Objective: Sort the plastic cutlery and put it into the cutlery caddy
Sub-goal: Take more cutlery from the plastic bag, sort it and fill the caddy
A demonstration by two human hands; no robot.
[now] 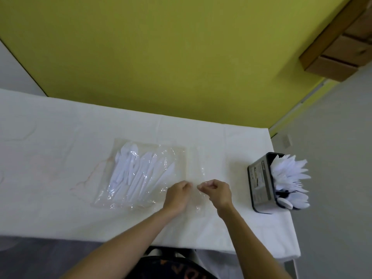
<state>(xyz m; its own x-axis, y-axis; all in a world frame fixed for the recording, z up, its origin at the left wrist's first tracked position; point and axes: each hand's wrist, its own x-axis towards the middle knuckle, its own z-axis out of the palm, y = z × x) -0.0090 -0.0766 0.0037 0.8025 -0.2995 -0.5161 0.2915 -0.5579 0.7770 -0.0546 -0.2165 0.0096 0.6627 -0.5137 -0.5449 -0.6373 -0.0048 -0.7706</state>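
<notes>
plastic bag (pixel 112 196): clear, lying flat on the white table (pixel 60 158) at centre frame, its long side running left to right.
cutlery in bag (pixel 136 174): white pieces packed in the bag's left part, long axes slanting from lower left to upper right; spoon bowls toward the top, knife tips toward the upper right.
left hand (pixel 177 196): fingers curled, pinching the clear film at the bag's right part.
right hand (pixel 218 193): just beside the left, a small gap between, pinching the same film.
cutlery caddy (pixel 259 186): black, at the table's right edge, well apart from the bag; white knives, forks and spoons fan out toward the right.
</notes>
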